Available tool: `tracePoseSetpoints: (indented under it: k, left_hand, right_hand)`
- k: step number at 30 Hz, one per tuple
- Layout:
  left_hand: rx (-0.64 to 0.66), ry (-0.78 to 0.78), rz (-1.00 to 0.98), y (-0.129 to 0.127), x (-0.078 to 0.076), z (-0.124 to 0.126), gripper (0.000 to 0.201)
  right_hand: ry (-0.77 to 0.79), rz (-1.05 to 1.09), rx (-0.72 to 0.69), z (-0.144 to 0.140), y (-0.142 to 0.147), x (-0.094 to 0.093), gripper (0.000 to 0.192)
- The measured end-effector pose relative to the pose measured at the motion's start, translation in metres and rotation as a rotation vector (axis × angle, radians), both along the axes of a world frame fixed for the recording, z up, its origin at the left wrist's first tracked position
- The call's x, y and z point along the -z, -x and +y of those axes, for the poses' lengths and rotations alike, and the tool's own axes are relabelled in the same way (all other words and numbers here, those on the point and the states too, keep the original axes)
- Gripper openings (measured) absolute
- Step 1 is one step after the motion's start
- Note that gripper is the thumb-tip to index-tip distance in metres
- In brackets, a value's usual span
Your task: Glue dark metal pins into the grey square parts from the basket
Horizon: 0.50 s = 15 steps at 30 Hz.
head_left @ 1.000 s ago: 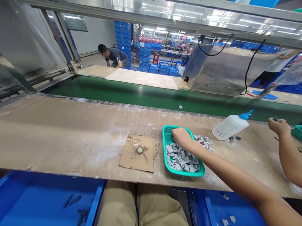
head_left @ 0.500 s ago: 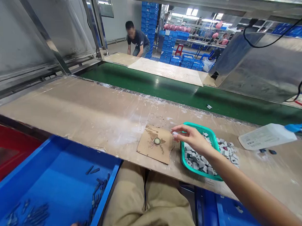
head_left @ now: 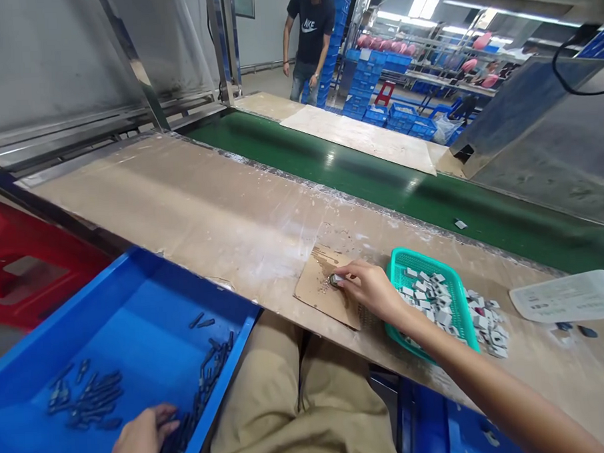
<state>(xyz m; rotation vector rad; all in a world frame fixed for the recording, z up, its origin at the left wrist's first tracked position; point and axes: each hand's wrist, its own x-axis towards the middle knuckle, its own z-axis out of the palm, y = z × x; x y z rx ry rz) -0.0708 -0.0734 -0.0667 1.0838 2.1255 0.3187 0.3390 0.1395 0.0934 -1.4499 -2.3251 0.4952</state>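
I see a green conveyor belt [head_left: 380, 183] beyond the table [head_left: 206, 210]; past the belt, stacked blue crates [head_left: 370, 70], a red stool [head_left: 385, 92], ceiling strip lights [head_left: 417, 6].

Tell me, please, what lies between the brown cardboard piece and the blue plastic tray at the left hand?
In the head view, only bare tan tabletop separates the cardboard piece from the blue tray.

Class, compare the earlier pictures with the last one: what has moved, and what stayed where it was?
The right hand left the green basket with a small grey piece and brought it left onto the cardboard. The left hand came down into the blue bin. Basket, cardboard and bottle stayed.
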Motion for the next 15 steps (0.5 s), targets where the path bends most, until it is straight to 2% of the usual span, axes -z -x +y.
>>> tracePoseSetpoints:
  k: [3,6,8,11,13,15]
  left_hand:
    - [-0.263,0.032,-0.295,-0.016,-0.035,0.019,0.027]
    - [-0.587,-0.116,-0.702,-0.045,-0.073,0.035,0.048]
    - [-0.721,-0.229,-0.915,-0.070,-0.091,0.044,0.051]
    - [-0.786,-0.348,-1.152,-0.111,-0.108,0.057,0.042]
    - [-0.745,-0.391,-1.289,-0.143,-0.115,0.068,0.036]
    - [-0.650,-0.455,-1.388,-0.174,-0.121,0.079,0.034]
  right_hand:
    - [-0.006,-0.004,-0.011,-0.001,0.001,0.002,0.020]
    - [0.035,0.123,0.040,-0.004,-0.001,-0.002,0.020]
    - [0.165,0.297,0.127,-0.008,-0.003,-0.009,0.027]
    - [0.441,0.575,0.238,-0.016,-0.004,-0.022,0.038]
    - [0.566,0.703,0.260,-0.025,-0.003,-0.030,0.037]
    - [0.643,0.800,0.256,-0.035,-0.002,-0.037,0.034]
